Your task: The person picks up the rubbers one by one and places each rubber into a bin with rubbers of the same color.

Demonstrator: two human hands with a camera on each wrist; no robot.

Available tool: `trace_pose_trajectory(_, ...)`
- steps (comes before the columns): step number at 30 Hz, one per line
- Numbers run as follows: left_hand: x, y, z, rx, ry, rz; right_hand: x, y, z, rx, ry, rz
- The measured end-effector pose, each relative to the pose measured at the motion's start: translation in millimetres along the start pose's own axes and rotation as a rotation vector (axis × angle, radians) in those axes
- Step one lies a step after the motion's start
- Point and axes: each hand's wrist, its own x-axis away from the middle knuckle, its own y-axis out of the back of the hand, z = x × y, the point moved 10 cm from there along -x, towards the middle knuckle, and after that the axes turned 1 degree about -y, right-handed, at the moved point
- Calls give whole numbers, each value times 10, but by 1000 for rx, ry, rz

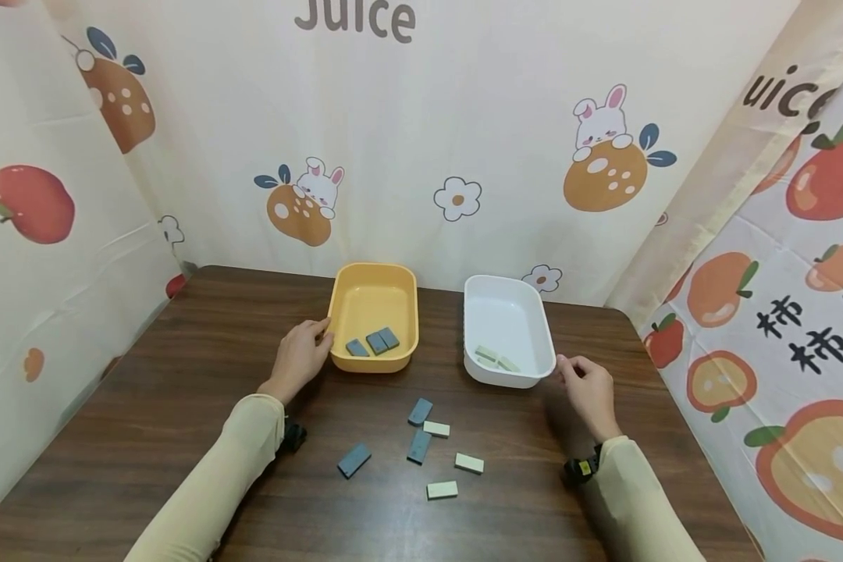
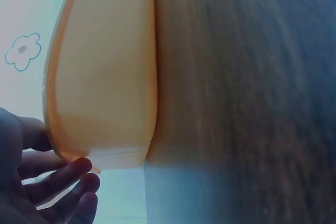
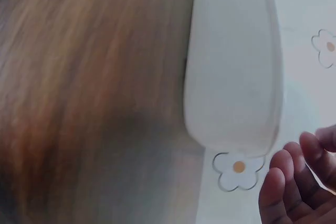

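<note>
My left hand (image 1: pixel 304 353) is at the left side of a yellow plastic bin (image 1: pixel 374 273); its fingertips touch the bin's rim from outside, fingers loosely bent in the left wrist view. Three small blue-grey blocks (image 1: pixel 377 341) lie in that bin. At the right front corner of a white plastic bin (image 1: pixel 509 290), my right hand (image 1: pixel 590 390) has loosely bent fingers. In the right wrist view the fingers (image 3: pixel 282 163) show beside the white bin's rim with nothing held; whether they touch it I cannot tell. Several pale green blocks (image 1: pixel 487 353) lie inside.
Between my arms on the dark wooden table (image 1: pixel 183 406) lie three blue-grey blocks (image 1: pixel 354 460) and three pale green blocks (image 1: pixel 442 490). One green block (image 1: pixel 436 429) lies close to two of the blue-grey ones. A fruit-print curtain (image 1: pixel 393 140) hangs behind the bins.
</note>
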Motion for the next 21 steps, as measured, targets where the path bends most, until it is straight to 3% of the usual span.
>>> trace_pose_trajectory(9, 6, 9, 0, 20, 19, 6, 117, -190, 293, 12, 52, 201)
trace_pose_trajectory(21, 3, -11, 22, 29, 24, -6, 526, -630, 695, 73, 342, 422)
